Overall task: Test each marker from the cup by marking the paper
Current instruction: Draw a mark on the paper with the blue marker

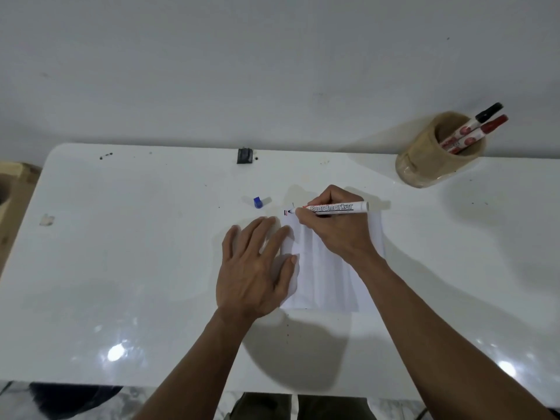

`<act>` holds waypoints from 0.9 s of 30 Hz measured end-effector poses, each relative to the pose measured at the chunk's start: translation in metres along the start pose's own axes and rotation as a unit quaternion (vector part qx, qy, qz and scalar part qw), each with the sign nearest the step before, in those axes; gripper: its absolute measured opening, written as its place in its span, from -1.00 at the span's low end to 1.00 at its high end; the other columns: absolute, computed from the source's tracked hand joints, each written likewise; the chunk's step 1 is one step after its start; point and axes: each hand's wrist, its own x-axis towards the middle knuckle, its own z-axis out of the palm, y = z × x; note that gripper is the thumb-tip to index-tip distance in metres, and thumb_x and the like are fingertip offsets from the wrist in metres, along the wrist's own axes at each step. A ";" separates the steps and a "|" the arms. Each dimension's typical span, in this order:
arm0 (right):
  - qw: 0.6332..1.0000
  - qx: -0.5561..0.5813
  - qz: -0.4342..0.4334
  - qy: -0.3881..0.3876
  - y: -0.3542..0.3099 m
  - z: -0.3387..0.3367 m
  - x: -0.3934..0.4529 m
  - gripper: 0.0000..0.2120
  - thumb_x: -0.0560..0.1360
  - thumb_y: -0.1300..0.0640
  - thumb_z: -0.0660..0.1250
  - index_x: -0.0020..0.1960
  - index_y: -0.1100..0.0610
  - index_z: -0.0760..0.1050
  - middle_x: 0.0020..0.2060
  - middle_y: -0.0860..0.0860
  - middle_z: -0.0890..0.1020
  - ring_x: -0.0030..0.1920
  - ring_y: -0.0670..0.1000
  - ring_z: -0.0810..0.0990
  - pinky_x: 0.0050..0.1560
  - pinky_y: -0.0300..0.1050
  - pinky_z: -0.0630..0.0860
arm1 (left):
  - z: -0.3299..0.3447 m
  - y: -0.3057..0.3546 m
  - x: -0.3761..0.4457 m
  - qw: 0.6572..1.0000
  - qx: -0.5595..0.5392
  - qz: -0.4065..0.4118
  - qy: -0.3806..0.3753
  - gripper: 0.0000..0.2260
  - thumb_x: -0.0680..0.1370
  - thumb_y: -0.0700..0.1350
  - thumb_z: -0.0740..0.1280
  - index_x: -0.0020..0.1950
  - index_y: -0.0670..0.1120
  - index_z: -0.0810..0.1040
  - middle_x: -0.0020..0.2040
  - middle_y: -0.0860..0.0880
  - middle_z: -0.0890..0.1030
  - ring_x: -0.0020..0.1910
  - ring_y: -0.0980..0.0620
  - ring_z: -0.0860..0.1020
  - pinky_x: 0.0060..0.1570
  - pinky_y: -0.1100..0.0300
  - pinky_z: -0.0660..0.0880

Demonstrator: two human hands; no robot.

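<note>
Forearms come in from the near edge of the white table [121, 268], so the person is standing right up against it. Their right hand [336, 228] has its fingers pinched around a white board marker [333, 207], with the tip down on the top left corner of the paper [327, 283], right by a few short marks [286, 212] in dark, red and blue. Left hand [254, 268] is flat and spread, fingers wide, pressing down the paper's left edge and gripping nothing. Just beyond it and to the left, a small blue cap [258, 202] stands on the table, apart from the sheet. Way over at the far right corner a tan cup [424, 159] holds two more capped markers, a black one [481, 116] and a red one [485, 128], both leaning right. A little dark clip thing [245, 156] sits at the far edge.
</note>
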 end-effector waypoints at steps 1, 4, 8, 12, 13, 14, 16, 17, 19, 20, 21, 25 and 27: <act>1.000 0.000 -0.001 0.001 0.001 0.000 0.000 -0.76 0.34 0.26 0.59 -0.32 0.19 0.52 -0.32 0.12 0.71 -0.26 0.24 0.72 -0.34 0.06 0.60 | 0.001 0.000 0.000 1.000 0.001 0.001 0.006 -0.58 0.58 0.15 0.19 0.39 0.03 0.48 0.43 -0.04 0.49 0.43 -0.07 0.41 0.44 -0.14 0.25; 1.000 0.006 -0.001 0.002 0.002 0.001 0.000 -0.76 0.35 0.25 0.60 -0.30 0.22 0.53 -0.32 0.12 0.71 -0.26 0.24 0.73 -0.33 0.05 0.60 | 0.001 0.000 0.000 1.000 0.002 0.002 0.017 -0.58 0.58 0.15 0.20 0.38 0.02 0.49 0.42 -0.05 0.50 0.42 -0.07 0.42 0.42 -0.15 0.26; 1.000 -0.004 -0.005 0.003 0.002 0.002 0.000 -0.77 0.36 0.24 0.60 -0.30 0.22 0.54 -0.32 0.12 0.72 -0.27 0.19 0.71 -0.34 -0.09 0.57 | 0.002 0.000 0.001 1.000 0.000 0.000 0.020 -0.57 0.57 0.16 0.21 0.38 0.02 0.50 0.42 -0.05 0.49 0.43 -0.07 0.41 0.43 -0.15 0.26; 1.000 -0.012 0.002 0.005 0.002 0.003 0.001 -0.76 0.36 0.24 0.59 -0.30 0.22 0.53 -0.32 0.12 0.71 -0.27 0.20 0.70 -0.33 -0.08 0.56 | 0.002 0.000 0.000 1.000 -0.002 0.000 0.026 -0.57 0.57 0.16 0.21 0.38 0.03 0.50 0.42 -0.04 0.49 0.43 -0.06 0.41 0.44 -0.14 0.25; 1.000 -0.014 0.000 0.003 0.002 0.003 0.001 -0.76 0.36 0.24 0.59 -0.31 0.21 0.53 -0.32 0.12 0.71 -0.28 0.19 0.70 -0.34 -0.10 0.55 | 0.002 -0.001 0.000 1.000 -0.002 0.000 0.027 -0.57 0.57 0.16 0.22 0.38 0.03 0.50 0.42 -0.04 0.49 0.43 -0.06 0.41 0.44 -0.14 0.25; 1.000 -0.016 0.000 0.002 0.002 0.003 0.001 -0.76 0.35 0.24 0.59 -0.31 0.20 0.53 -0.32 0.12 0.71 -0.29 0.17 0.69 -0.34 -0.12 0.55 | 0.003 -0.001 0.000 1.000 -0.002 0.000 0.028 -0.57 0.57 0.16 0.22 0.38 0.03 0.50 0.42 -0.04 0.49 0.43 -0.06 0.41 0.44 -0.14 0.26; 1.000 -0.020 0.003 -0.002 0.001 0.002 0.001 -0.76 0.35 0.25 0.59 -0.32 0.19 0.53 -0.32 0.11 0.71 -0.34 0.09 0.66 -0.36 -0.17 0.53 | 0.003 0.000 0.000 1.000 -0.001 -0.001 0.027 -0.57 0.57 0.16 0.21 0.38 0.03 0.50 0.42 -0.04 0.49 0.43 -0.06 0.41 0.44 -0.13 0.25; 1.000 -0.021 0.005 -0.003 0.001 0.001 0.001 -0.75 0.34 0.25 0.59 -0.33 0.17 0.52 -0.33 0.11 0.71 -0.37 0.03 0.63 -0.37 -0.19 0.51 | 0.003 0.000 0.000 1.000 -0.001 -0.001 0.028 -0.57 0.57 0.16 0.21 0.38 0.03 0.50 0.42 -0.04 0.49 0.43 -0.06 0.41 0.44 -0.13 0.25; 1.000 -0.024 0.006 -0.007 0.000 0.000 0.000 -0.74 0.34 0.24 0.60 -0.34 0.14 0.51 -0.34 0.09 0.71 -0.40 -0.07 0.58 -0.39 -0.22 0.49 | 0.003 0.000 0.000 0.999 -0.003 0.000 0.035 -0.58 0.57 0.16 0.21 0.37 0.02 0.51 0.42 -0.04 0.50 0.43 -0.06 0.42 0.43 -0.14 0.26; 1.000 -0.026 0.006 -0.008 0.000 0.000 0.001 -0.74 0.34 0.24 0.60 -0.35 0.13 0.51 -0.34 0.09 0.70 -0.40 -0.09 0.57 -0.39 -0.23 0.49 | 0.003 0.000 -0.001 0.999 -0.004 0.001 0.037 -0.58 0.57 0.15 0.22 0.37 0.02 0.51 0.41 -0.05 0.50 0.42 -0.06 0.42 0.43 -0.14 0.26; 1.000 -0.028 0.005 -0.009 0.000 0.000 0.001 -0.74 0.34 0.24 0.60 -0.35 0.13 0.52 -0.34 0.09 0.70 -0.41 -0.10 0.57 -0.39 -0.24 0.49 | 0.002 0.001 0.000 0.999 -0.005 0.001 0.038 -0.58 0.57 0.15 0.22 0.37 0.02 0.51 0.41 -0.05 0.51 0.42 -0.06 0.42 0.43 -0.14 0.26; 0.999 -0.031 0.001 -0.012 0.001 0.000 0.001 -0.74 0.34 0.24 0.61 -0.35 0.14 0.52 -0.35 0.08 0.70 -0.42 -0.13 0.55 -0.40 -0.26 0.47 | 0.003 0.001 0.000 0.999 -0.007 0.001 0.040 -0.58 0.57 0.15 0.22 0.37 0.02 0.51 0.41 -0.05 0.51 0.42 -0.06 0.43 0.44 -0.13 0.26; 0.999 -0.031 0.000 -0.013 0.001 -0.001 0.001 -0.72 0.34 0.24 0.61 -0.36 0.11 0.51 -0.35 0.07 0.70 -0.42 -0.15 0.54 -0.41 -0.28 0.46 | 0.003 0.001 0.000 0.999 -0.006 0.001 0.040 -0.58 0.57 0.15 0.22 0.37 0.02 0.51 0.41 -0.05 0.51 0.42 -0.06 0.43 0.44 -0.13 0.26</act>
